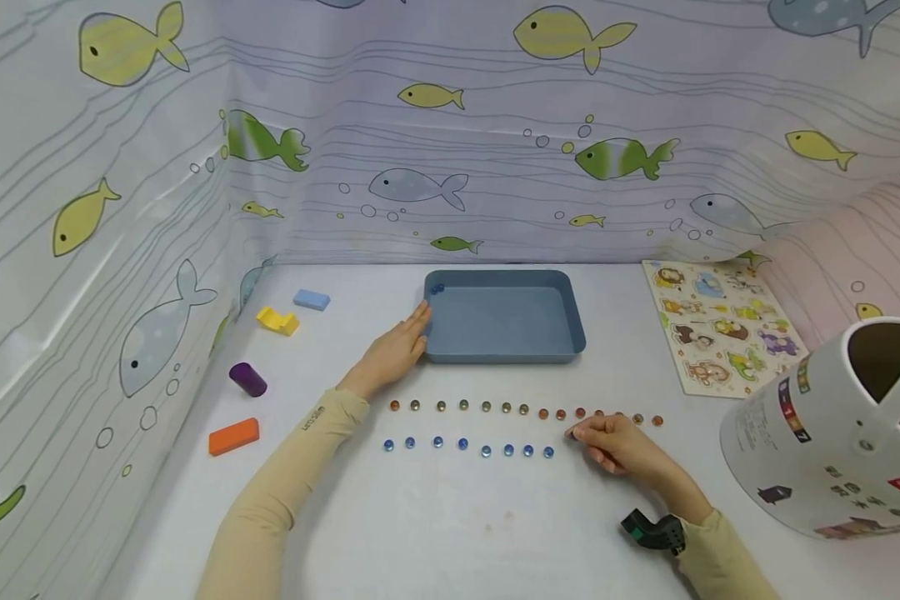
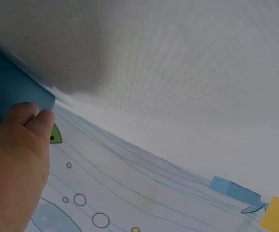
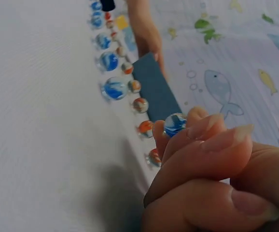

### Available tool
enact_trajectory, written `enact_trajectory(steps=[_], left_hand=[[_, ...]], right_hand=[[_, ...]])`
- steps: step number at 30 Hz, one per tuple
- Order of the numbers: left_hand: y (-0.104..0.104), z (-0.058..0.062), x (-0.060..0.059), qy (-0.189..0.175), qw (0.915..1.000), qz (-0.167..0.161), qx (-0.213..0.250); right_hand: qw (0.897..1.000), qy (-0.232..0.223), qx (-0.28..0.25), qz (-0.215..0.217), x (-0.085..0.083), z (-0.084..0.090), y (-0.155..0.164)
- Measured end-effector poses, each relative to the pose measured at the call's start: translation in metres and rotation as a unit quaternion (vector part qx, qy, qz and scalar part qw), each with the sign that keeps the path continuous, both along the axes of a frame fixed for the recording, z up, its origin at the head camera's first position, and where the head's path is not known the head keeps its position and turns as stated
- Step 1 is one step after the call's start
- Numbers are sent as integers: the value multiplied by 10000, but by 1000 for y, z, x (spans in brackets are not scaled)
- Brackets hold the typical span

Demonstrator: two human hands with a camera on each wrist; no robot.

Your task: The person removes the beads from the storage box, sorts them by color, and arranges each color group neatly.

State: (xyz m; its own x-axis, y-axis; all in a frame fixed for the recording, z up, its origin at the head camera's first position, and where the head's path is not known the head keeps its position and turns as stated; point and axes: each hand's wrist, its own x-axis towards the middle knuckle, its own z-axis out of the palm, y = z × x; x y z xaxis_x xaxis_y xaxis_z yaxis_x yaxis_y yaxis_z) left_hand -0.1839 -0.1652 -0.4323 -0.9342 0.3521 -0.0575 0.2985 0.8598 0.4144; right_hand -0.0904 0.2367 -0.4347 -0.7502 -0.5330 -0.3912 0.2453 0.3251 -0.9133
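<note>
Blue marble pinched at the row's end

A small glossy glass marble swirled blue and white sits pinched in the right hand fingertips, low over the white tabletop beside the blue marble row; the left hand rests fingers straight against the blue plastic tray.

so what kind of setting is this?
Likely a staged tabletop play or data-collection booth: fish-print curtain walls in a white table, with marbles in rows, a blue tray and an animal peg puzzle.
</note>
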Motion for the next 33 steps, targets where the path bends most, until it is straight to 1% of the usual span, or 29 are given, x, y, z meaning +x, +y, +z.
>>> enact_trajectory(steps=[5, 10, 14, 18, 23, 29, 33], left_hand=[[0, 1, 0, 4, 10000, -12, 17], [1, 3, 0, 34, 10000, -13, 41], [1, 4, 0, 31, 10000, -17, 67], [1, 3, 0, 26, 10000, 11, 56], [1, 3, 1, 41, 10000, 9, 54], [1, 3, 1, 32, 10000, -1, 42], [0, 2, 1, 44, 10000, -2, 56]], right_hand=[[9988, 201, 455, 5, 3, -3, -6], [9960, 583, 654, 160, 4, -3, -10], [9935, 734, 816, 304, 4, -4, -11], [9921, 737, 937, 380, 4, -4, -12], [9921, 676, 955, 460, 5, -4, -12], [9923, 653, 959, 425, 6, -5, -11], [9938, 587, 861, 396, 6, 0, -8]])
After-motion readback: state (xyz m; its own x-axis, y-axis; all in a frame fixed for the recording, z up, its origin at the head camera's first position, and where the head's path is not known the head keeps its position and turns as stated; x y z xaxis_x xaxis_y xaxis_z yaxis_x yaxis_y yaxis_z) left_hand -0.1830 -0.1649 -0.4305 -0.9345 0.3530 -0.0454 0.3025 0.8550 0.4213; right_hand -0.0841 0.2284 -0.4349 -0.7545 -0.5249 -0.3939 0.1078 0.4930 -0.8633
